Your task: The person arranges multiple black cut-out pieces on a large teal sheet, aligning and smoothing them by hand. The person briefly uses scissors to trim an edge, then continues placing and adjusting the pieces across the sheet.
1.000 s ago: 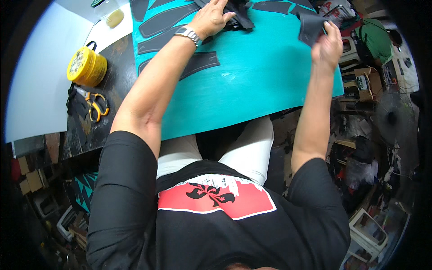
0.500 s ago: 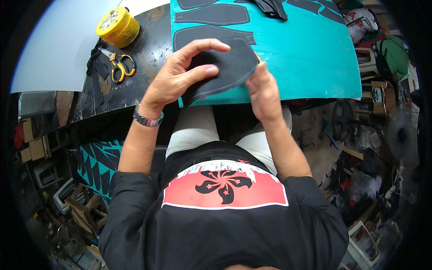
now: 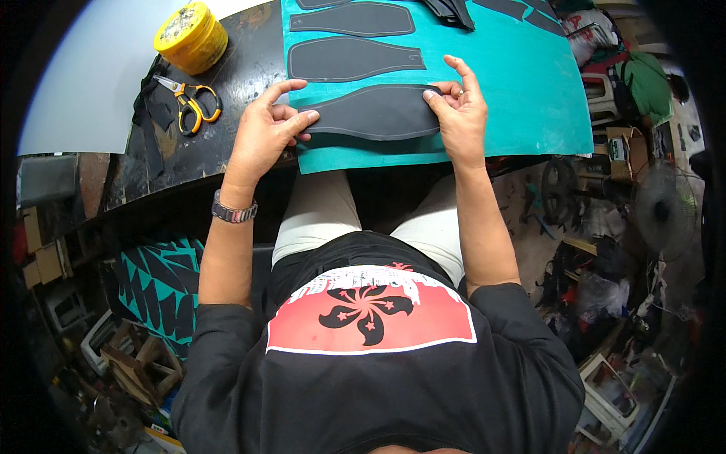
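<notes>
A head-worn fisheye looks down, close above torso [image 3: 378, 401] and worktable [image 3: 253, 45].

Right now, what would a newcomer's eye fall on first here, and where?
First, the bright turquoise sheet across the top middle. Over its near part, the left hand and right hand hold a dark curved piece by its two ends. To the left, on the dark table, sit a yellow tub and scissors.

Held panel [image 3: 374, 113]: matt, smooth | tub [image 3: 198, 47]: plastic | scissor blades [image 3: 168, 83]: metal
</notes>
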Action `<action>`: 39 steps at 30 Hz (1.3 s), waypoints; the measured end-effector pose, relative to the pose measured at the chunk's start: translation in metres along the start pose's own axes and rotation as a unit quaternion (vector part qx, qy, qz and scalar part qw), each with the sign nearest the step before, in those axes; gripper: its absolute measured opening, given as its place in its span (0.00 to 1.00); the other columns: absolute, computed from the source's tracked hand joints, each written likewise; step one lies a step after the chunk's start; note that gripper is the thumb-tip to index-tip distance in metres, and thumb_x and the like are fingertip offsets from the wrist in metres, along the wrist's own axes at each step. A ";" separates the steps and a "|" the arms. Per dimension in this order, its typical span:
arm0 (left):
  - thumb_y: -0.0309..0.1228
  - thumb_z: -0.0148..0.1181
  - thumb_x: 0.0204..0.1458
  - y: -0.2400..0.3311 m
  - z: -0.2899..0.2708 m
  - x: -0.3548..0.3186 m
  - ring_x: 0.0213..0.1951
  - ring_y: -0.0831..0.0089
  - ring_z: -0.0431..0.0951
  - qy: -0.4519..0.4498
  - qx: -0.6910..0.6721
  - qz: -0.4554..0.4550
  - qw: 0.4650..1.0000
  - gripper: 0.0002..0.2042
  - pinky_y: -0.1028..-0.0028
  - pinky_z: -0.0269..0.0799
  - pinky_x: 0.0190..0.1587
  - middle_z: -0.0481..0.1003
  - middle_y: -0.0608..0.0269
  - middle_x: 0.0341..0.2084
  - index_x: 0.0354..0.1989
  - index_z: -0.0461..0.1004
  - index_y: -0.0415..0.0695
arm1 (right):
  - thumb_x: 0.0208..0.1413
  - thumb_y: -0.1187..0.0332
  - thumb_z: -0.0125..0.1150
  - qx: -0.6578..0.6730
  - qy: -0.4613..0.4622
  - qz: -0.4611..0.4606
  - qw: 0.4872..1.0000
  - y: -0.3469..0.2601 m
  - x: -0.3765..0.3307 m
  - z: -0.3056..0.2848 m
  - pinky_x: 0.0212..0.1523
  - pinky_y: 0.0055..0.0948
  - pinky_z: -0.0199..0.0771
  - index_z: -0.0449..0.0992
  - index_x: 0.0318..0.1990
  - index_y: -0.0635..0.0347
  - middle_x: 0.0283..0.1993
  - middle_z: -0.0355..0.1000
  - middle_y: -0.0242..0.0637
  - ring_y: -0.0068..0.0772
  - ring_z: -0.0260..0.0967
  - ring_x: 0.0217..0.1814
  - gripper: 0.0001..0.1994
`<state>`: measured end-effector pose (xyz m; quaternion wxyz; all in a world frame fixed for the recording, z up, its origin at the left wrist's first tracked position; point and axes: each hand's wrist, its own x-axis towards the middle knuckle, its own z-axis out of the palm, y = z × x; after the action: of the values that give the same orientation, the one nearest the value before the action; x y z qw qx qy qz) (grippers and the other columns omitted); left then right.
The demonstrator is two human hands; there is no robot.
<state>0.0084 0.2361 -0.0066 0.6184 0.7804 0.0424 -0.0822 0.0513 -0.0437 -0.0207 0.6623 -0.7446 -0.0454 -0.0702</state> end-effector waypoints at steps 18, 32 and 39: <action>0.25 0.68 0.52 -0.006 0.022 0.005 0.25 0.85 0.77 0.137 0.070 0.041 0.987 0.25 0.84 0.71 0.28 0.79 0.65 0.23 0.60 0.69 0.42 | 0.52 0.82 0.61 -0.158 0.020 -0.059 0.985 0.013 0.012 0.013 0.33 0.26 0.73 0.63 0.66 0.57 0.31 0.71 0.36 0.24 0.69 0.30 0.31; 0.25 0.68 0.48 -0.006 0.022 0.007 0.24 0.80 0.79 0.147 0.122 0.042 0.981 0.23 0.77 0.76 0.31 0.79 0.65 0.21 0.55 0.72 0.43 | 0.50 0.80 0.61 -0.277 0.011 -0.124 0.953 0.012 0.009 0.018 0.42 0.41 0.77 0.64 0.65 0.58 0.40 0.74 0.49 0.48 0.76 0.37 0.32; 0.28 0.67 0.47 0.004 0.023 0.004 0.27 0.67 0.80 0.150 0.235 0.044 0.959 0.25 0.69 0.77 0.37 0.78 0.62 0.25 0.56 0.70 0.47 | 0.49 0.70 0.69 -0.449 0.006 -0.115 0.886 0.005 0.009 0.012 0.53 0.44 0.73 0.65 0.65 0.56 0.59 0.68 0.50 0.50 0.69 0.58 0.33</action>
<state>0.0108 0.2123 -0.0085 0.4073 0.9081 0.0800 0.0550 0.0615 -0.0323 -0.0257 0.2450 -0.9514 -0.0909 -0.1631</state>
